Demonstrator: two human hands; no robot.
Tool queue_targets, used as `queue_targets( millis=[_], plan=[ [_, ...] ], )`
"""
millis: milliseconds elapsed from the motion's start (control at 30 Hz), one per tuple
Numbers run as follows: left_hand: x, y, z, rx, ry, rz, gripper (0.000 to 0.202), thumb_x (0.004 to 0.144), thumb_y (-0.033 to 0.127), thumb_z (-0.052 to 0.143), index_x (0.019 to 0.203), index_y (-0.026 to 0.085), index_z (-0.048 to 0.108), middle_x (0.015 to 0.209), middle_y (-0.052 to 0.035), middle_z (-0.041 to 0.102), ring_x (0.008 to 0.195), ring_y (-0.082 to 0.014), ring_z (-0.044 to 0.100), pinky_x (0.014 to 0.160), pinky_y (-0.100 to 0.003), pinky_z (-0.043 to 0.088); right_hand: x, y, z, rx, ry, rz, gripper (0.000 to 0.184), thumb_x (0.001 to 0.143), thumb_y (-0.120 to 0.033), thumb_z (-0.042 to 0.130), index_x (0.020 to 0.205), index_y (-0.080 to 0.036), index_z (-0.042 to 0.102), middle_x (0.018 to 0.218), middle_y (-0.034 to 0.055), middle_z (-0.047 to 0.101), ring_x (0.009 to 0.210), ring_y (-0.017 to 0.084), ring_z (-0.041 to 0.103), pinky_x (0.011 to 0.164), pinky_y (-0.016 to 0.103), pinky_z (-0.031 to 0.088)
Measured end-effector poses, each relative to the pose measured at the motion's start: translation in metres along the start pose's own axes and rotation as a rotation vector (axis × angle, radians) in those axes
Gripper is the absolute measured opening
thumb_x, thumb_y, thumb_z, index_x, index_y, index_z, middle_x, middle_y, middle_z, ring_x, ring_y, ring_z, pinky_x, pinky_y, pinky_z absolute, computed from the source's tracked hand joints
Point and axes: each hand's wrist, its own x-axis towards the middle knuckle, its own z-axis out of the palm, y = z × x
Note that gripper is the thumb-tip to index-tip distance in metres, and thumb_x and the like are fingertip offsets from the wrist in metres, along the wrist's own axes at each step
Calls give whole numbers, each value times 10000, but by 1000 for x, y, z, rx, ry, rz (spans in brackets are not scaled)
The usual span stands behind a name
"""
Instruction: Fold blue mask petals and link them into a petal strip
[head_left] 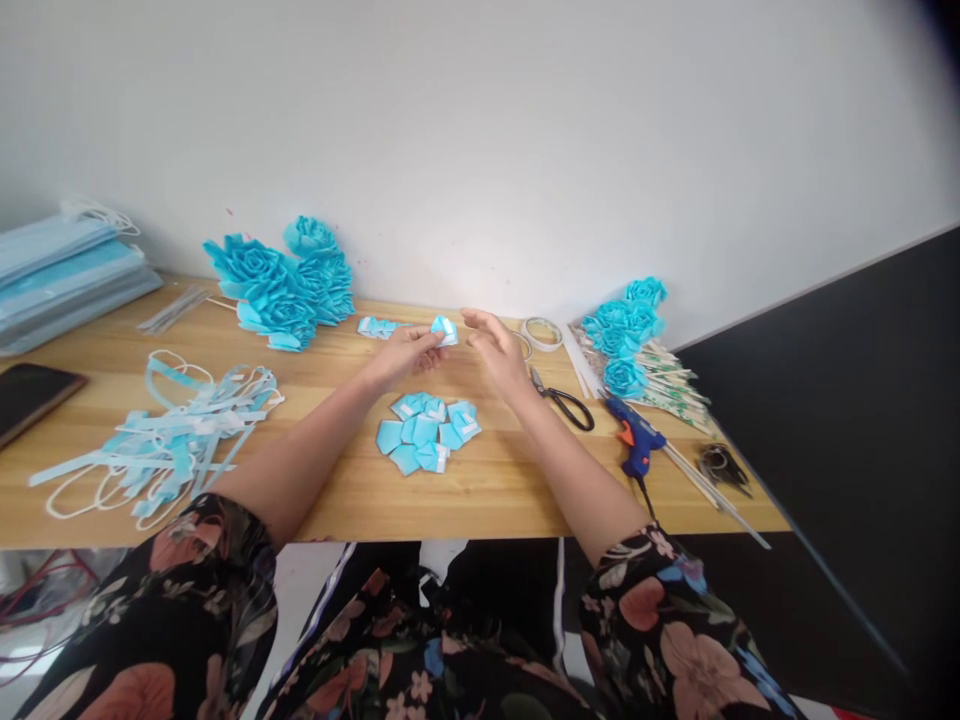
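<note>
head view: your left hand [401,355] holds a small blue petal [444,329] just above the tabletop [360,500], its fingers pinching the piece between thumb and fingertips. lifted like this, the petal seems held so both hands can get at it. your right hand [495,350] hovers just beside it, fingers loosely spread and holding nothing; i cannot tell whether a fingertip touches the petal. right below your hands lies a pile [427,432] of similar folded pieces, kept close, probably for easy reach. to your right the scissors [564,402], glue gun [636,438] and tape [542,333] lie near the right hand, with roses on sticks [626,335] beyond them. to your left, well apart, sit cut straps [165,430], a phone [30,395], a stack of masks [60,275] and loose roses [281,285] by the wall.
</note>
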Motion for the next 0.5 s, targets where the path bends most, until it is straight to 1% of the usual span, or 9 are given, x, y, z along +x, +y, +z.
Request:
queue_targets(
  millis=[67,133,200,300,400,500],
  plan=[
    [0,-1,-2,84,0,3,394,806,518,663,703,140,620,634,-25,625,504,-84,531,479,-209,399,7,4,-3,84,-41,68,395,906,-359,476,1240,-202,616,1234,87,687,1150,216,639,909,367,555],
    [-1,-1,-2,166,-17,15,405,800,528,657,672,148,602,573,-8,584,490,-85,511,472,-209,376,12,8,-3,130,-85,115,402,887,-413,514,1200,-190,633,1115,72,720,1025,205,673,861,353,558],
    [-1,-1,-3,239,-30,35,426,787,547,654,645,151,588,532,9,540,482,-82,484,469,-210,349,12,13,1,157,-89,133,410,837,-418,586,1166,-182,652,974,40,723,893,181,668,817,329,547],
    [-1,-1,-4,301,-5,56,473,747,599,665,624,151,580,531,17,521,489,-79,456,474,-216,321,6,20,7,224,-52,151,405,788,-390,643,1135,-184,670,829,-5,665,758,141,607,741,287,516],
    [1,-1,-5,317,51,74,516,728,651,652,608,156,569,531,17,514,494,-82,443,482,-225,316,-4,25,12,256,-41,163,405,774,-368,660,1133,-184,677,779,-26,599,709,117,552,699,262,477],
    [1,-1,-5,320,82,90,543,764,678,596,605,160,557,531,11,509,496,-88,445,488,-234,333,-10,25,13,229,-22,142,403,780,-350,653,1149,-192,678,804,-24,589,719,113,538,696,257,462]
  ],
)
